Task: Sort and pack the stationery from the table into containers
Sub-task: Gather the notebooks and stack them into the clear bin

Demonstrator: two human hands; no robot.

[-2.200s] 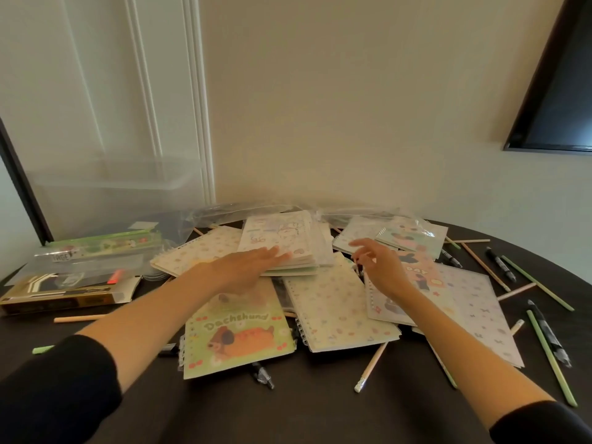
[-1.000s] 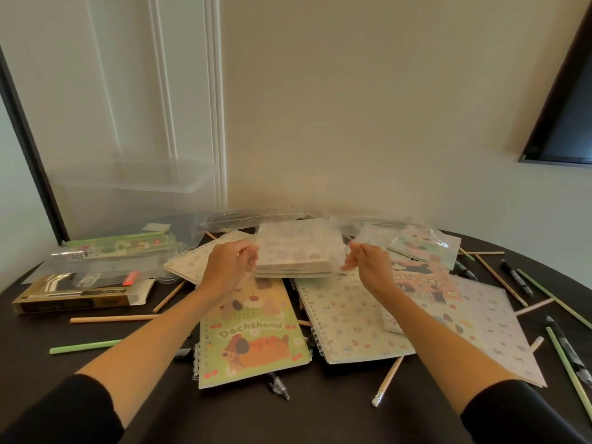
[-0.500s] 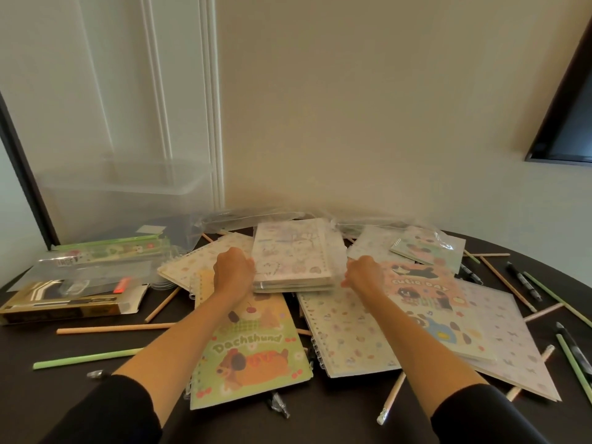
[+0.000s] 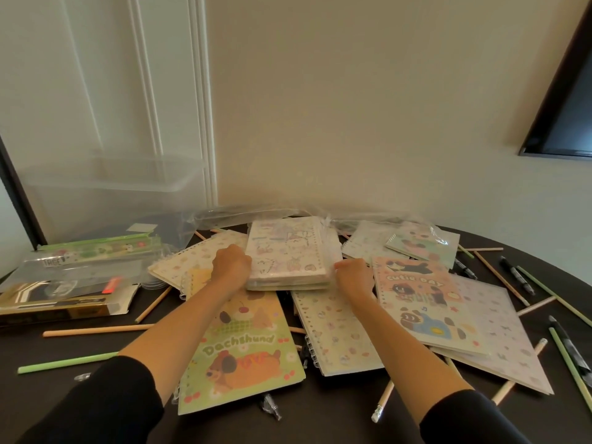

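Fingers (image 4: 245,262) of the left hand (image 4: 231,267) are curled in against the left edge of the stack of wrapped notebooks (image 4: 286,251), and those of the right hand (image 4: 354,275) curl against its right edge, so the stack is clamped between the two from opposite sides. That two-sided hold looks meant to keep the slippery, plastic-sleeved books squared as one block rather than letting them slide apart. Whether the stack is lifted clear or rests on the pile beneath, I cannot tell.

Under the stack's near edge lie the Dachshund notebook (image 4: 243,354) and a dotted spiral notebook (image 4: 336,331), both flat. Just right of the stack is the Cutie Day notebook (image 4: 423,302), lying over a larger pale notebook (image 4: 499,331). Left of the stack, past a dotted pad (image 4: 192,254), sit boxed pen sets (image 4: 64,302). Behind those stands the clear tub (image 4: 112,184), well apart from the stack and probably the container meant for it.

Pencils (image 4: 96,330) and pens (image 4: 515,277) are scattered on the bench (image 4: 320,424) on either side of the stack, likely left loose until the bulkier books are out of the way.
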